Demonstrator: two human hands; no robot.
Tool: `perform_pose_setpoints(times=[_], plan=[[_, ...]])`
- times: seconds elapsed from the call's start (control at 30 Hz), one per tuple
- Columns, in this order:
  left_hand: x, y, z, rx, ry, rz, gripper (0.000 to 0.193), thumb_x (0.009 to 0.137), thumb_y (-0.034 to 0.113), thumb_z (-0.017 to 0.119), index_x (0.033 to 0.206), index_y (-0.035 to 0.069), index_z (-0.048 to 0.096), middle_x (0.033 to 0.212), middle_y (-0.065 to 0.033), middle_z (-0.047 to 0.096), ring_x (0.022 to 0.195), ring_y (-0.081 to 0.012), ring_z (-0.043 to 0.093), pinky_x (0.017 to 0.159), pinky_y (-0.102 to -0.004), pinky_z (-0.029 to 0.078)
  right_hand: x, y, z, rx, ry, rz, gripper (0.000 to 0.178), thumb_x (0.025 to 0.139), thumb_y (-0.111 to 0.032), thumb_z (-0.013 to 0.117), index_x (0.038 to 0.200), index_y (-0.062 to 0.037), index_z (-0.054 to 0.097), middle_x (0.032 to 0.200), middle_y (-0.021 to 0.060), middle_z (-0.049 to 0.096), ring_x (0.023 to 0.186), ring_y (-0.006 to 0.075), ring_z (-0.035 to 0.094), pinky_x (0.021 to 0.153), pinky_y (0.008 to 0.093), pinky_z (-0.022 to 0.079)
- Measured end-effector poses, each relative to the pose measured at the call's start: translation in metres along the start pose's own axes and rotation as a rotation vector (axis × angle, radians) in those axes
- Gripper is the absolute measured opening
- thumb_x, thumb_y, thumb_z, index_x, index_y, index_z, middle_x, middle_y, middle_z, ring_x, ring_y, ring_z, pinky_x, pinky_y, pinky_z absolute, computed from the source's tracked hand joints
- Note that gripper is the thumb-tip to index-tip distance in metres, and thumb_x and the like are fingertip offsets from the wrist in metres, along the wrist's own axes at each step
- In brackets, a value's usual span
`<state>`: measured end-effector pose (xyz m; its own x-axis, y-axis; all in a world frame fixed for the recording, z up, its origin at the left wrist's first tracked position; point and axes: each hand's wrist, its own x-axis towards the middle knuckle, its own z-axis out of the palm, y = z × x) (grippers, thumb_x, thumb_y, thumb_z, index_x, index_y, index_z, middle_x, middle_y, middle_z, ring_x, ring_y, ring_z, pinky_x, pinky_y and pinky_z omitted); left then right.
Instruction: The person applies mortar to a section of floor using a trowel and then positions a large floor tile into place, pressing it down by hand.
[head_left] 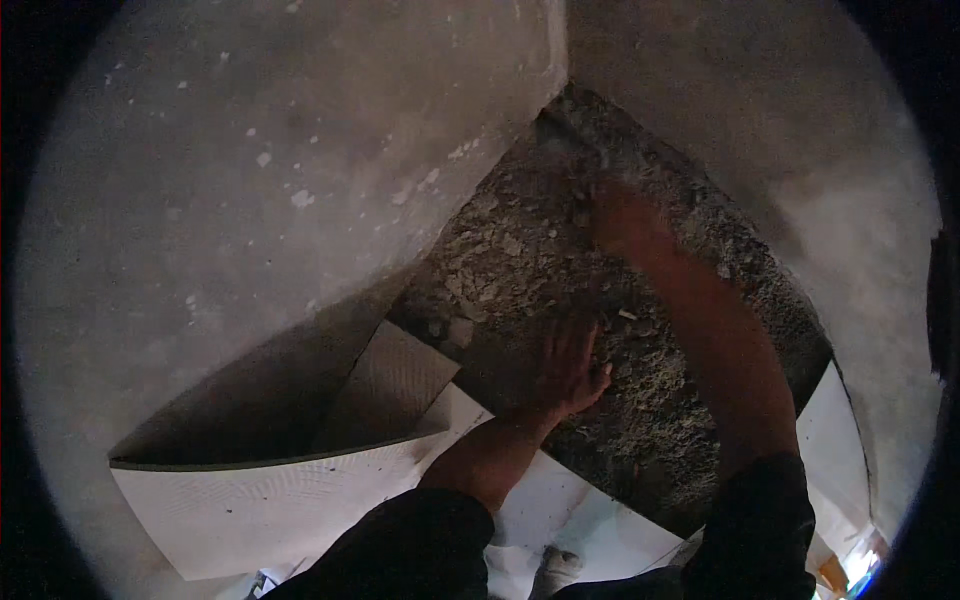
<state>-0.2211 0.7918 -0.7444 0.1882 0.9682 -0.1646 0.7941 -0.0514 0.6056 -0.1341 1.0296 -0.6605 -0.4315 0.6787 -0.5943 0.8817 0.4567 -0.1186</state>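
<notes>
Loose grey rubble and crumbled mortar (pixel 495 255) fill the floor corner between two walls. My left hand (pixel 575 365) rests on this rubble near its front edge, fingers stretched forward and thumb out to the right, holding nothing. Farther off, toward the corner, my right hand (pixel 625 220) reaches down to the rubble. Motion smears its fingers, so whether it holds anything does not show. A small pale chip (pixel 628 315) lies to the right of my left hand.
White floor tiles (pixel 600 520) border the rubble in front. A large tile (pixel 260 505) stands on edge at the left, with a grey ridged piece (pixel 395 370) behind it. Bare plastered walls (pixel 300 130) rise left and right. A foot (pixel 558 572) shows at the bottom.
</notes>
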Motion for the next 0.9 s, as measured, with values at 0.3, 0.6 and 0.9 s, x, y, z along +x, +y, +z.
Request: perform_pose_setpoints(times=[0.3,0.6,0.9], plan=[[-0.006,-0.008,0.006,-0.009,0.203,0.104,0.072,0.093,0.05,0.038,0.143,-0.001,0.026,0.145,-0.0253,0.028,0.136,-0.0424,0.024,0.112,-0.0581,0.014,-0.103,-0.022,0.03,-0.04,0.053,-0.138,0.049,0.088,-0.018,0.059,0.131,-0.002,0.044,0.112,0.0214,0.061,0.098,0.0317,0.064,0.071,0.0409,0.056],[-0.006,-0.003,0.012,0.008,0.079,0.035,0.07,0.094,0.046,0.038,0.145,0.0,0.021,0.148,-0.0228,0.023,0.138,-0.0401,0.02,0.114,-0.0537,0.013,-0.038,-0.027,0.016,0.025,0.044,-0.098,0.043,0.085,-0.007,0.062,0.124,0.0047,0.049,0.115,0.0217,0.057,0.102,0.0336,0.061,0.083,0.0424,0.054],[-0.005,-0.006,0.001,-0.132,0.25,0.179,0.069,0.094,0.045,0.043,0.147,0.005,0.022,0.142,-0.0253,0.033,0.131,-0.0426,0.032,0.108,-0.0551,0.024,-0.129,-0.046,0.062,-0.081,0.002,-0.024,0.054,0.09,-0.013,0.057,0.139,-0.0046,0.036,0.124,0.0199,0.055,0.103,0.0364,0.061,0.086,0.0477,0.051]])
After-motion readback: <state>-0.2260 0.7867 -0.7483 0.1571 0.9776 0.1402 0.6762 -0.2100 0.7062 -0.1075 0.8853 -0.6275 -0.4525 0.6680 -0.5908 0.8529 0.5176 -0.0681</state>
